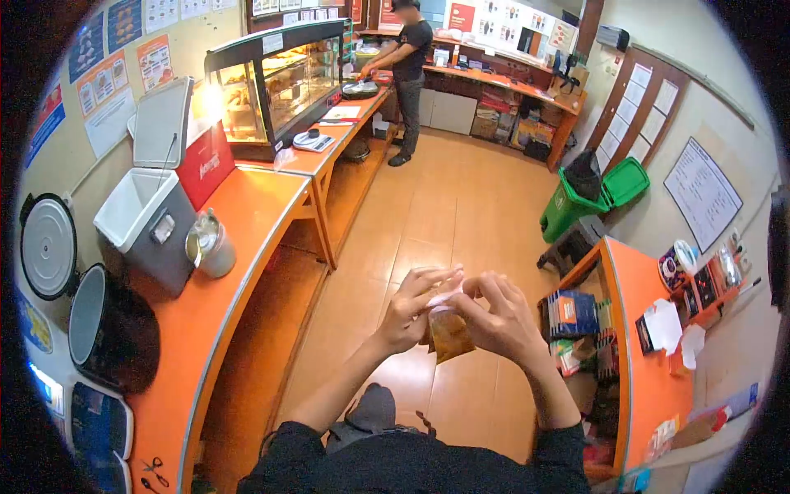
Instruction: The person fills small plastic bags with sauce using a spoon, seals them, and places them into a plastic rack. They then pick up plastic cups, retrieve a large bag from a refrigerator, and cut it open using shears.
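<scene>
A small clear plastic bag [453,336] of yellow-brown liquid hangs in front of my body, above the floor. My left hand [409,313] has its fingers closed on the left side of the bag's gathered top. On the other side, my right hand [504,317] pinches the same whitish, twisted neck between thumb and fingers. The filled lower part dangles below both hands, partly covered by the right thumb.
To the left, an orange counter [185,362] carries a grey cooler box [152,235], a lidded container [212,247] and a black pot [111,329]. A lit food display case [284,86] stands farther back, near a person [409,74]. A green bin [568,206] and another orange counter [650,379] are right.
</scene>
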A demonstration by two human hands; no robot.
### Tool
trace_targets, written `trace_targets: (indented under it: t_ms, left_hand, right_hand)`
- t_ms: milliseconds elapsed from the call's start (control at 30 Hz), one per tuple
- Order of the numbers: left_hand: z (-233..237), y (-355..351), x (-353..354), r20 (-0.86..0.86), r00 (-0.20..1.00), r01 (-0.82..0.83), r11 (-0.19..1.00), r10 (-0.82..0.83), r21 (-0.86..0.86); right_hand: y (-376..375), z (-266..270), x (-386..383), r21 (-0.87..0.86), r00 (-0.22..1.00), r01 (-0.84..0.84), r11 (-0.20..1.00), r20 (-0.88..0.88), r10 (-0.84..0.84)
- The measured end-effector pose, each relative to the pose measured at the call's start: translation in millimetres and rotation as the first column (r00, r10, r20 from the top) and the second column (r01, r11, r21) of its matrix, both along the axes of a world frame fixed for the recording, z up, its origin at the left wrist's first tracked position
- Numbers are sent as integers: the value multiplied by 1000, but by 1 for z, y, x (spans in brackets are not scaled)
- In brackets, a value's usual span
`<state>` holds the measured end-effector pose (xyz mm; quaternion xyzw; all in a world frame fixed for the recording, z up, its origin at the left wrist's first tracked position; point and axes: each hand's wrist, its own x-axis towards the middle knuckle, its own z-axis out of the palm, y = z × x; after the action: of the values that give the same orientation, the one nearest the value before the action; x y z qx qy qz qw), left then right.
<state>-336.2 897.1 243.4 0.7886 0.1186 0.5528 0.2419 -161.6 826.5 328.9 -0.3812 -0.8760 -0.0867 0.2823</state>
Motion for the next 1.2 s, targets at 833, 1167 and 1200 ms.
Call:
trace_targets:
  t_ms: [833, 1167, 1200]
  left_hand:
    - [2, 776, 384, -190, 981, -52, 998, 45, -28]
    - [8, 1063, 412, -185, 909, -405, 895, 373, -189]
    - [2, 1095, 415, -163, 913, -392, 916, 375, -89]
  right_hand:
    - [783, 11, 400, -158, 996, -71, 985, 34, 77]
    - [1163, -26, 446, -239, 910, -356, 903, 132, 393]
    - [1197, -30, 444, -236, 896, -400, 885, 103, 432]
